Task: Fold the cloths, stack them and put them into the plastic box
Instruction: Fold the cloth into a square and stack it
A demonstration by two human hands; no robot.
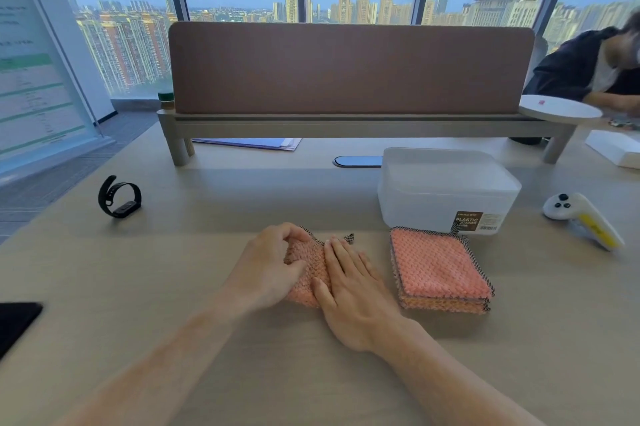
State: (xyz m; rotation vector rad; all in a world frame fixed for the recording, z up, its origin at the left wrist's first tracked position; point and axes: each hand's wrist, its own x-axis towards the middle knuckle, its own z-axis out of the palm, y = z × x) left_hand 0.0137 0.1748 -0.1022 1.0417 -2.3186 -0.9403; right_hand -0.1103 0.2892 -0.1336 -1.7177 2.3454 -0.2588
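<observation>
The cloth (313,270) is salmon pink with a bumpy waffle pattern and black-and-white checked edging; the stack (440,266) shows the same pink and edging, its lower layers more orange. The plastic box (446,190) is frosted white with a brown label (467,219). The table (207,252) is pale wood-grain, the wristband (119,197) black, the controller (581,218) white with a yellow stripe, the divider (349,69) brown
</observation>
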